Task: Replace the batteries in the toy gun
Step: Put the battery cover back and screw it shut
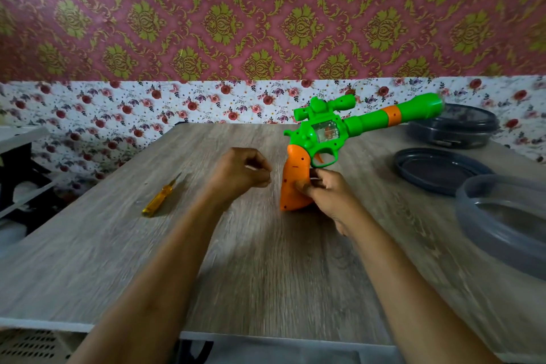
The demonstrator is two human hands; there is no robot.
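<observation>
Two hands: right hand (328, 195) grips the toy gun (325, 130) handle; left hand (239, 173), at its 9 o'clock, fingers curled closed.

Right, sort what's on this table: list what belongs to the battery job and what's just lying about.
Job: toy gun, gripped by the right hand; yellow screwdriver.
Lying about: dark lid; clear tub; dark lidded container behind.
</observation>
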